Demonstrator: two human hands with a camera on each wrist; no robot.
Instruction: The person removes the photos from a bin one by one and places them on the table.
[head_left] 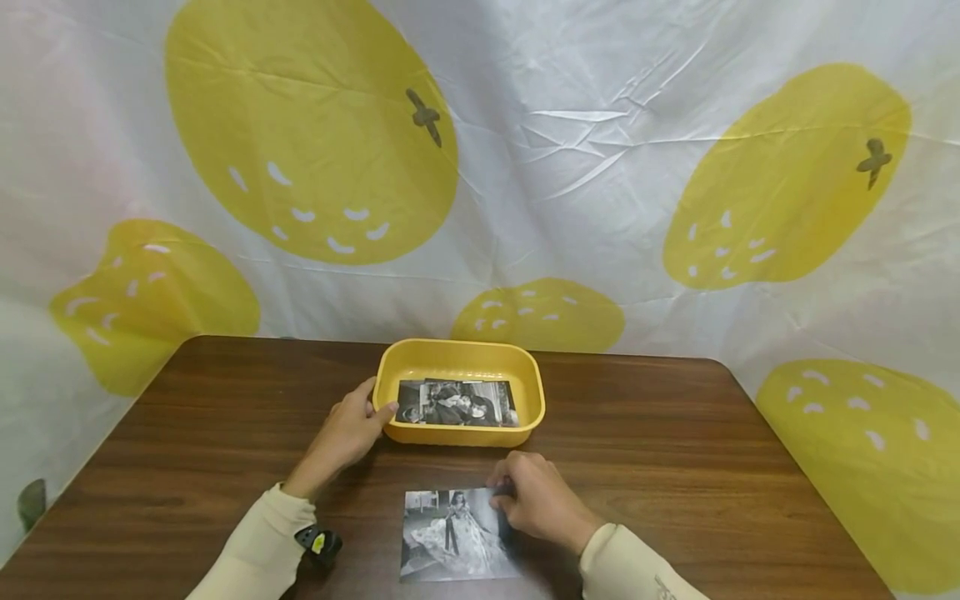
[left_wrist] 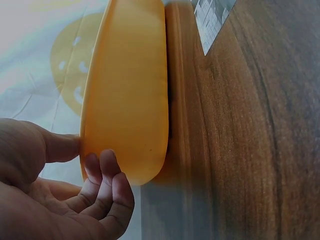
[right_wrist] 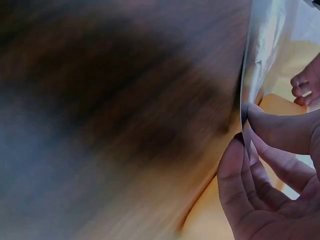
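Right now the person seems to be at the pick-up step of moving photographs into a yellow tray (head_left: 459, 354) that sits near the middle of the brown worktop (head_left: 675, 450), though that is a judgement from how things lie. The left hand (head_left: 348, 433) steadies the tray at its near left corner: the thumb rests on the rim, and in the left wrist view the fingers (left_wrist: 107, 185) curl loosely under the tray's side, so it holds the tray lightly rather than clamping it. Inside the tray lie a few black-and-white photographs (head_left: 457, 402), overlapping one another. A further black-and-white photograph (head_left: 453, 537) lies on the worktop just in front of the tray, close to the person. The right hand (head_left: 536, 500) is at that print's upper right corner; the right wrist view shows the glossy edge (right_wrist: 250, 65) lifted off the wood and pinched between thumb and fingertips (right_wrist: 235, 155). Most of the print appears flat on the wood, with only that corner raised. The next move would likely call for lifting the sheet clear without bending it and carrying it the short way forward over the near rim, while the left hand keeps the tray from sliding.
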